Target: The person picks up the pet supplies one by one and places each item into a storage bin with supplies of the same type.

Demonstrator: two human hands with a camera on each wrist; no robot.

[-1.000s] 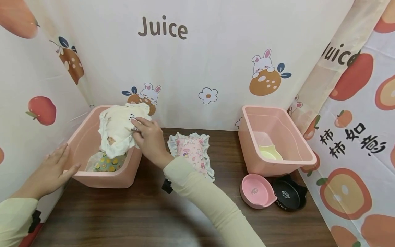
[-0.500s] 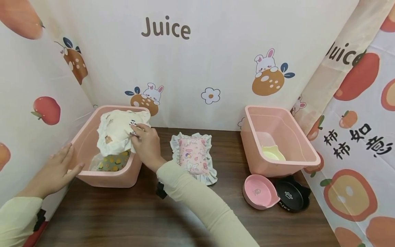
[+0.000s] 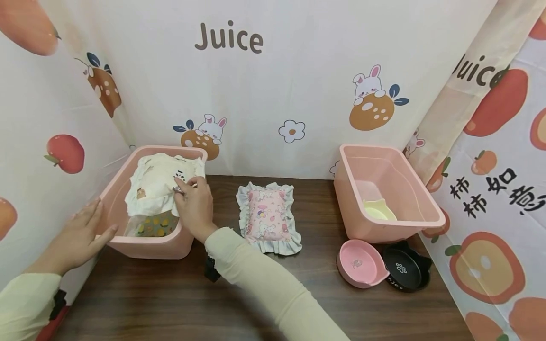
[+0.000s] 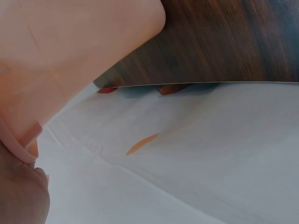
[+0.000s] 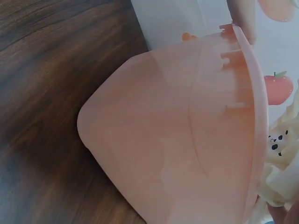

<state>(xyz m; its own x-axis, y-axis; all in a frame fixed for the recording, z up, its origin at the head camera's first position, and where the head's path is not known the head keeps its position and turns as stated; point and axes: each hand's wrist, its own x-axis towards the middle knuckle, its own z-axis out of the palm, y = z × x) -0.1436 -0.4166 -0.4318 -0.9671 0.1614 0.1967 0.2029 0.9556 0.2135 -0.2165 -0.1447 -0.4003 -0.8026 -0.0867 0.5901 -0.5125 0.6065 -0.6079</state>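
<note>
My right hand (image 3: 195,203) pinches the right-hand side of a cream ruffled pillow (image 3: 154,183) with small animal prints. The pillow lies tilted in the mouth of the left pink bin (image 3: 147,240), its right part near the rim. Below it in the bin shows a green lemon-print fabric piece (image 3: 155,225) with a pale edge, mostly hidden. My left hand (image 3: 77,240) rests on the bin's near left corner with fingers extended. In the right wrist view the cream pillow (image 5: 280,140) shows past the bin wall (image 5: 163,121).
A pink pillow (image 3: 268,215) with a pale blue ruffle lies mid-table. On the right stands another pink bin (image 3: 384,233) holding a yellow bowl (image 3: 378,210). Before it sit a pink bowl (image 3: 358,264) and a black cat-eared bowl (image 3: 405,267). Printed cloth hangs at the back and sides.
The cream pillow has gone down and slightly left, deeper into the left bin, with my right hand moving along. My left hand has stayed on the rim.
</note>
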